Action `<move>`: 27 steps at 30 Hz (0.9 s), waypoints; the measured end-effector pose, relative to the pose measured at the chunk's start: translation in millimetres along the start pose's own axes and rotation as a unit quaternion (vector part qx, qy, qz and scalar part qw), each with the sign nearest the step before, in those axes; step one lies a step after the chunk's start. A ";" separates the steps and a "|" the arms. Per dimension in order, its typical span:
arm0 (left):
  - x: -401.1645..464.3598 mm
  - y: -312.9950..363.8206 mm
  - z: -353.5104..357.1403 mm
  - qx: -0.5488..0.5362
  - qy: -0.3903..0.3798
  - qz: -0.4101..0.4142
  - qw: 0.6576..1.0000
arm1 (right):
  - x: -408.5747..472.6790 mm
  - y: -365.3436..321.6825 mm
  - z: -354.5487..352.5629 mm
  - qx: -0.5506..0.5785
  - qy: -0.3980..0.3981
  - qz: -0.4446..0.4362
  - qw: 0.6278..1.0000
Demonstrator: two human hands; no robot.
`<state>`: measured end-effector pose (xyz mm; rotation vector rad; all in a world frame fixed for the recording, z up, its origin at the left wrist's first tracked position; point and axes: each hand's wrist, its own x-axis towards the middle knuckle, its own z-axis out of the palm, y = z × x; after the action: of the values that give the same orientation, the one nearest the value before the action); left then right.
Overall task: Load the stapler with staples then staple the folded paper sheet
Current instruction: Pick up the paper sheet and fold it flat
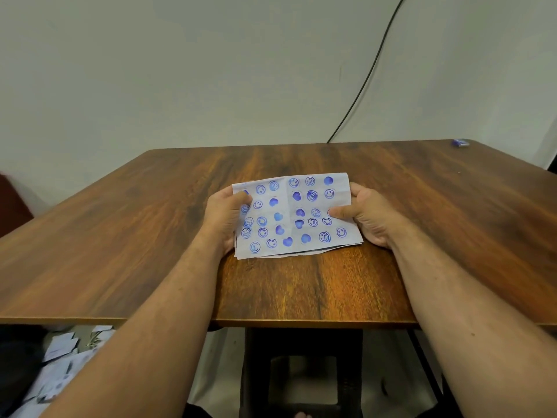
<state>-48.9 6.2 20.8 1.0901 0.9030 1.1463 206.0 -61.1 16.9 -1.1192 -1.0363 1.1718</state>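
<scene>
A folded white paper sheet [294,217] covered with blue stamped smileys and hearts lies at the middle of the wooden table [150,224]. My left hand [224,218] grips its left edge, thumb on top. My right hand [366,217] grips its right edge, thumb pressed on the printed face. The near edge shows several stacked layers. A small blue box [460,142] sits at the far right corner of the table. No stapler is in view.
A black cable [366,76] runs down the wall behind the table. Scattered papers [60,357] lie on the floor at the lower left. A dark stool [301,372] stands under the table's front edge.
</scene>
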 end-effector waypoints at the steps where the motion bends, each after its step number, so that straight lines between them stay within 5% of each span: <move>1: -0.5 0.5 -0.6 -0.001 -0.009 0.000 1.000 | -0.2 0.1 -0.2 -0.003 -0.001 0.000 1.000; 22: 0.2 0.3 -3.3 -0.016 -0.010 -0.028 0.999 | -7.0 -2.5 5.7 -0.032 0.034 0.013 0.999; 27: 1.7 -1.0 -2.8 -0.002 0.004 -0.011 1.000 | -11.7 -2.4 17.1 -0.214 0.132 -0.068 0.966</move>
<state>-51.0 8.3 19.1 1.0707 0.9180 1.1342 188.3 -71.0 21.6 -1.4707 -1.1646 0.6797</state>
